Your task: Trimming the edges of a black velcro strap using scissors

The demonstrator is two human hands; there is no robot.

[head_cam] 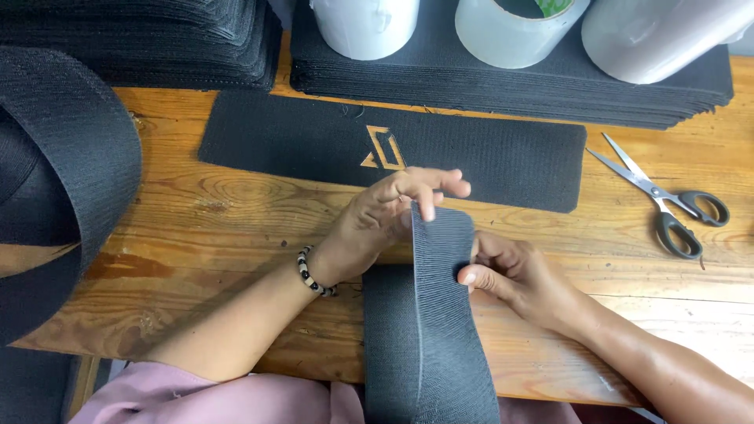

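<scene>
A wide dark grey woven band (436,330) runs from the table's front edge up toward the middle, its end lifted and folded. My left hand (385,220), with a beaded bracelet at the wrist, pinches the raised top end of the band between thumb and fingers. My right hand (510,275) grips the band's right edge just below the fold. Just beyond the hands, a flat dark fabric panel (487,161) with a cut-out angular shape (383,149) lies on the wooden table (220,228).
Black-handled scissors (667,204) lie at the right. Stacks of dark fabric panels (440,78) fill the far edge, with white rolls (518,27) standing on them. A big roll of dark webbing (59,180) sits at the left.
</scene>
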